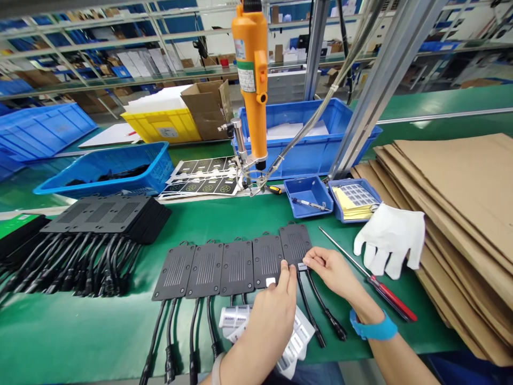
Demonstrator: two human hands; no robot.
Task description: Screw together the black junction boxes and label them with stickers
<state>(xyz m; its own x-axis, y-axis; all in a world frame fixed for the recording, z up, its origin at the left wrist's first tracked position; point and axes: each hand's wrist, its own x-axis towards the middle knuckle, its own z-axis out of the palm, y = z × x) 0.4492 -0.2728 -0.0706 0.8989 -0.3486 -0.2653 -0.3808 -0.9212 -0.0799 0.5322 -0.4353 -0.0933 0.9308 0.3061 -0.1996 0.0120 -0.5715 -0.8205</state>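
Five flat black modules (236, 264) with ribbed lids and paired cables lie in a row, the rightmost module (295, 243) set slightly higher. At its lower edge my right hand (331, 270) pinches a small white label (302, 266) printed with a number, which touches the lid. My left hand (274, 307) lies close by, two fingertips stretched to the edge between the last two modules. Sheets of silver labels (298, 337) stick out on both sides beneath my left hand, its curled fingers apparently around them. Another white label (271, 281) shows on the fourth module.
A red-handled screwdriver (390, 299) and a white glove (390, 238) lie right, beside stacked cardboard (457, 214). An orange electric screwdriver (250, 85) hangs above small blue trays (308, 198). Stacked modules (104, 214) with cables stand left, near a blue basket (108, 179).
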